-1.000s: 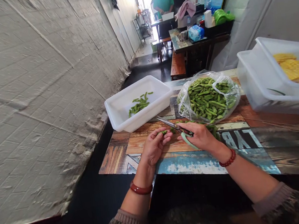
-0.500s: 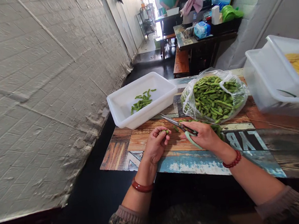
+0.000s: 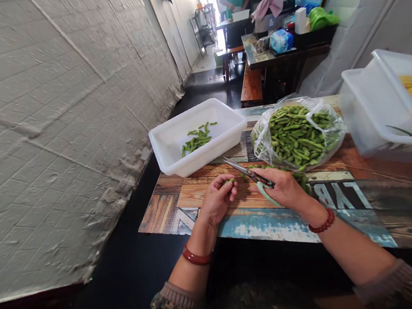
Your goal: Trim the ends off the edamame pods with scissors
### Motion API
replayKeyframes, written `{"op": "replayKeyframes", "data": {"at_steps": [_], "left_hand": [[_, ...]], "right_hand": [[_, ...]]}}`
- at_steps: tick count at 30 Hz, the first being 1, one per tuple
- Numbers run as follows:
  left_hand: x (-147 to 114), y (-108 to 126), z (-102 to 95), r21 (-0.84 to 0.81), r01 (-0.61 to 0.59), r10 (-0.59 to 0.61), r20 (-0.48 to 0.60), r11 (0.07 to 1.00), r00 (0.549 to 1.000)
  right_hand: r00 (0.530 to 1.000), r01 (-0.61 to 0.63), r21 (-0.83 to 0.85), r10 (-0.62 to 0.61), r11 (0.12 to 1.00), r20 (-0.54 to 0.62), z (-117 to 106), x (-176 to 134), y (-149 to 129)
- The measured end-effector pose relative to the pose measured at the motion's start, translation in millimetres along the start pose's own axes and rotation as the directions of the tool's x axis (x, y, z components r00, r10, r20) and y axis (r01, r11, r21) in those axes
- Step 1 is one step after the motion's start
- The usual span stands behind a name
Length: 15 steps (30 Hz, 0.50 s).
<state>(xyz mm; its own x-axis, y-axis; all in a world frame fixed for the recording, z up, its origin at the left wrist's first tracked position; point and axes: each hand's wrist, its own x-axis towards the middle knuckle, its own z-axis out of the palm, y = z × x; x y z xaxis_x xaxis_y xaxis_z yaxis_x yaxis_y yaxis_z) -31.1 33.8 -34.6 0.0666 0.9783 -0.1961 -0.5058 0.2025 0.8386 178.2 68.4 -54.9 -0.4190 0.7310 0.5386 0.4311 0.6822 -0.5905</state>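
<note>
1. Far left we see a brick wall point(image 3: 38, 119), painted grey-white w/ peeling, flaky patches low down.
2. Next, a white plastic tub point(image 3: 177, 162), rectangular w/ rounded corners, smooth walls; a small heap of green pods lies inside, toward its back.
3. Our left hand point(image 3: 216, 200) rests on the table point(image 3: 273, 226), fingers curled nearly closed, pinching a single green pod point(image 3: 230, 180) at the fingertips; a glossy dark-red bangle sits on the wrist.
4. Tabletop is printed like worn planks, orange, blue & brown; big pale letters read "YB" upside down, just right of our right hand, and a pale "Z" shape shows near the left corner.
5. Our right hand point(image 3: 282, 188) is wrapped around the pale-green handles of the scissors point(image 3: 251, 176); the metal blades point left toward the pod, slightly parted, not touching it as far as we can tell. Red bead bracelet on the wrist.
6. Behind the right hand, a crinkly clear plastic bag point(image 3: 298, 134) bulges w/ green pods, mouth open.
7. Far right, stacked white tubs point(image 3: 373, 120); the upper holds something yellow.
</note>
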Motion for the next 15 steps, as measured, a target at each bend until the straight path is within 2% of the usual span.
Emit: {"op": "replayKeyframes", "data": {"at_steps": [6,15], "left_hand": [[0,1,0.5,-0.025,-0.015,0.017,0.065,1.000,0.998],[1,0,-1.0,0.016,-0.084,0.083,0.048,0.996,0.995]], "right_hand": [[1.000,0.008,0.008,-0.008,1.000,0.017,0,0,-1],[0.988,-0.025,-0.068,0.035,0.997,0.149,-6,1,-12]]}}
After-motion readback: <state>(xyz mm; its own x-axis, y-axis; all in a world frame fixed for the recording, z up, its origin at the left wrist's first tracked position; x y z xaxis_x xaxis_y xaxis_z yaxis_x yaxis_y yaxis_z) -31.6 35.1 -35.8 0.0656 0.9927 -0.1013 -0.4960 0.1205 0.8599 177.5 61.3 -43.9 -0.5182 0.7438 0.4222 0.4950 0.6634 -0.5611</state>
